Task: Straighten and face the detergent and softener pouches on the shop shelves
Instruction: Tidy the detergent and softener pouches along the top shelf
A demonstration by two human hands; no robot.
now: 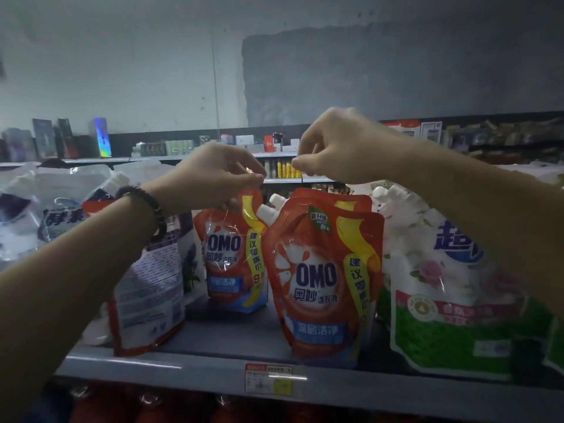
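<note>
Left hand (210,175): fingertips pinch the top seam of the small red OMO spouted pouch (229,261), standing well back on the grey metal shelf (232,334). Large red OMO spouted pouch (317,285): at the shelf lip, tilted. Right hand (335,145): fingers curled above it, gripping nothing visible. Recommended: draw the small pouch forward by its seam, level with the large one.
</note>
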